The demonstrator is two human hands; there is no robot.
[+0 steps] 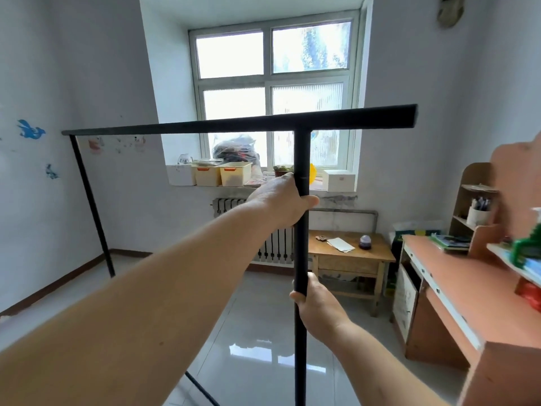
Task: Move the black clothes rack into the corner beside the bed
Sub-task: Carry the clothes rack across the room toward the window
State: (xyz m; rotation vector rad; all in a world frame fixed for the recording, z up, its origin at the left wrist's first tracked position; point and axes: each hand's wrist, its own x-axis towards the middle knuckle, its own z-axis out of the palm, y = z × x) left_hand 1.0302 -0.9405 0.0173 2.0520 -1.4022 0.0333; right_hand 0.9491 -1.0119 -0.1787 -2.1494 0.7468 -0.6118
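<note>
Head view. Item: black clothes rack (301, 159), centre of frame. Top bar runs near-horizontally from middle left to upper right, its right end slightly higher; the near upright post descends vertically from the bar to the bottom edge; a far post slants down at left to the tiled floor (263, 347). Finish: matt black metal, thin tube, bare of garments, no legible marking.

Left hand (281, 200), centre of frame: fingers wrapped closed around the near post below the bar. Right hand (317, 309), lower centre: closed around the same post, lower down.

Surroundings: window (273, 92) at upper centre behind the rack; wooden table (351, 253) centre right; orange desk (445, 288) at right edge. Box labels on the sill too blurred to read.
</note>
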